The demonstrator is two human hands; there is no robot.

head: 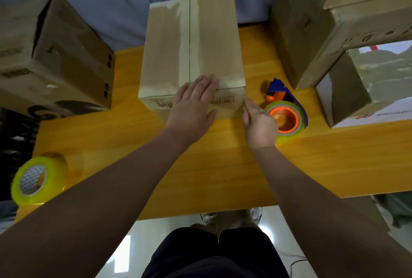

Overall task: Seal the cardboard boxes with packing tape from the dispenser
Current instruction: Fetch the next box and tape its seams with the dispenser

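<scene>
A closed cardboard box (167, 54) stands in the middle of the yellow table (200, 166). A strip of clear tape (185, 38) runs along its centre seam, from the far edge to the near edge. My left hand (192, 104) lies flat with straight fingers over the near top edge and front face of the box, where the tape ends. My right hand (258, 122) is edge-on beside the box's front right corner, fingers extended toward it and holding nothing I can see. Just right of that hand, the blue and orange tape dispenser (288, 117) rests on the table.
A spare yellowish tape roll (38, 179) lies at the table's left front corner. An open-flapped box (58, 59) sits at the left. Stacked boxes (312, 32) and a smaller box (367, 92) crowd the right. A blue curtain hangs behind.
</scene>
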